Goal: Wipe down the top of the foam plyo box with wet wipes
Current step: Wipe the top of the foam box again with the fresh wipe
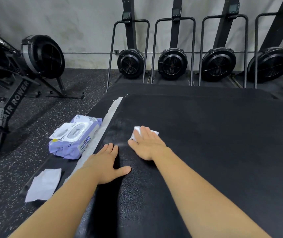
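Observation:
The black foam plyo box (214,134) fills the right and centre of the view, its top dark and slightly streaked near its left edge. My right hand (148,145) lies flat on that top, pressing a folded white wet wipe (137,130) that sticks out beyond my fingertips. My left hand (107,164) rests palm down on the box top close to its left edge, fingers spread, holding nothing. A purple pack of wet wipes (75,139) with its white lid flipped up lies on the floor just left of the box.
A loose white wipe (43,184) lies on the speckled rubber floor at the lower left. A strip of white tape (106,121) runs along the box's left edge. An air rower (17,69) stands at left; several upright rowers (171,64) line the back wall.

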The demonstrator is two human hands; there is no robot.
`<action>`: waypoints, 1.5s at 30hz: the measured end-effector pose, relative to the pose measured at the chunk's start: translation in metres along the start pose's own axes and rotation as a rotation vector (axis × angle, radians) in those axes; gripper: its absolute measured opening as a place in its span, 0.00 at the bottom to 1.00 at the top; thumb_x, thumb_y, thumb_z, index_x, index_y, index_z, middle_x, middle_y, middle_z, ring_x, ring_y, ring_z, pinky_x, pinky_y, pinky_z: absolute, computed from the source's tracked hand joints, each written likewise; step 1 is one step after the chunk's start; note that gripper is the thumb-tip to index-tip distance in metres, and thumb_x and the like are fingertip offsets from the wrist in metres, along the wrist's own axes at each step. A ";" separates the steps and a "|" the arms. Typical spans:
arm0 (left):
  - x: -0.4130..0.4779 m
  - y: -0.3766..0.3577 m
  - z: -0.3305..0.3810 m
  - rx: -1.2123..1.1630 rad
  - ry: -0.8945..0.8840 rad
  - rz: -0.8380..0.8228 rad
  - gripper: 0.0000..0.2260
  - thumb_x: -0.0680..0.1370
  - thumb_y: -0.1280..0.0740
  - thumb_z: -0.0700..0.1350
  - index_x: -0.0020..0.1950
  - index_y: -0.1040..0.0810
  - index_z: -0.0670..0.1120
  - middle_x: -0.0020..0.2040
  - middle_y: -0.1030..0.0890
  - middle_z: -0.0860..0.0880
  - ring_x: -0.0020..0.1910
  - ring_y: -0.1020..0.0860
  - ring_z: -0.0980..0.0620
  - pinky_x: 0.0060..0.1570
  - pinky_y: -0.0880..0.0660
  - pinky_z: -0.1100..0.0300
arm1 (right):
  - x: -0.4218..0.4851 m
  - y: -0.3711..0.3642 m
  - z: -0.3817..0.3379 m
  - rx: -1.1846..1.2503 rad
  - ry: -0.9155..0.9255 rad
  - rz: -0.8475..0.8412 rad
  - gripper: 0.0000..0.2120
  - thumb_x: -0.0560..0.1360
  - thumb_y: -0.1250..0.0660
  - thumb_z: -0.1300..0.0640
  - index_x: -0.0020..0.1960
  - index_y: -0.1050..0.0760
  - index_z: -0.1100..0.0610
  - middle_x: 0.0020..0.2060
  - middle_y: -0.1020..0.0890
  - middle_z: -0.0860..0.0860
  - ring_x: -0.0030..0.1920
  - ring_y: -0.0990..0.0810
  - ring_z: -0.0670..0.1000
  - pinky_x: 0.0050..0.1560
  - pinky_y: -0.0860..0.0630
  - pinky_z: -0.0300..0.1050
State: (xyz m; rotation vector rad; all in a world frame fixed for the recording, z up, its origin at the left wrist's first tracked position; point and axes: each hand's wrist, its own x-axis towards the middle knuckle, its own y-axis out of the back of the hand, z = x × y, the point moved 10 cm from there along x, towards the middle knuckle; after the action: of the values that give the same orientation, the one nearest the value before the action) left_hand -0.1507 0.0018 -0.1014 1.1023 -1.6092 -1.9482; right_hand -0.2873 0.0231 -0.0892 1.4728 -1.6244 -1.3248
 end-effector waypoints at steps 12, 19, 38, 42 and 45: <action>-0.001 0.000 0.000 -0.042 -0.006 0.019 0.44 0.75 0.45 0.71 0.80 0.58 0.46 0.80 0.59 0.48 0.78 0.59 0.51 0.75 0.48 0.52 | -0.056 0.011 0.117 -0.045 -0.277 -0.018 0.32 0.82 0.58 0.38 0.81 0.62 0.50 0.80 0.64 0.52 0.79 0.66 0.52 0.77 0.61 0.50; 0.001 -0.001 -0.001 -0.041 -0.011 0.043 0.45 0.75 0.45 0.71 0.80 0.58 0.46 0.80 0.58 0.48 0.78 0.59 0.51 0.75 0.48 0.53 | -0.029 -0.002 0.057 -0.096 -0.400 0.038 0.40 0.81 0.61 0.34 0.80 0.64 0.61 0.79 0.61 0.60 0.79 0.64 0.59 0.77 0.60 0.56; -0.003 0.001 0.002 -0.091 -0.006 0.008 0.44 0.76 0.43 0.69 0.80 0.58 0.45 0.80 0.58 0.46 0.78 0.59 0.50 0.76 0.51 0.53 | -0.060 -0.011 0.063 -0.022 -0.123 -0.079 0.30 0.82 0.59 0.38 0.81 0.63 0.46 0.79 0.66 0.49 0.78 0.67 0.48 0.76 0.64 0.46; -0.006 0.002 0.004 -0.093 -0.008 -0.001 0.44 0.76 0.43 0.68 0.80 0.59 0.44 0.80 0.59 0.46 0.78 0.60 0.49 0.76 0.51 0.51 | -0.083 -0.003 0.107 -0.020 -0.221 -0.072 0.30 0.82 0.59 0.38 0.81 0.61 0.45 0.79 0.65 0.48 0.78 0.67 0.48 0.77 0.61 0.48; -0.006 0.002 0.004 -0.101 -0.011 0.001 0.44 0.76 0.43 0.68 0.80 0.59 0.44 0.80 0.59 0.46 0.78 0.60 0.49 0.76 0.51 0.51 | -0.088 -0.003 0.113 -0.018 -0.272 -0.061 0.32 0.82 0.59 0.37 0.81 0.63 0.47 0.79 0.66 0.50 0.78 0.68 0.50 0.77 0.62 0.49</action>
State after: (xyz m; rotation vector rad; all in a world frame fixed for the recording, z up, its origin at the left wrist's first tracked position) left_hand -0.1503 0.0084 -0.0973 1.0526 -1.4984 -2.0153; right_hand -0.3673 0.1399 -0.1133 1.3891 -1.7395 -1.6284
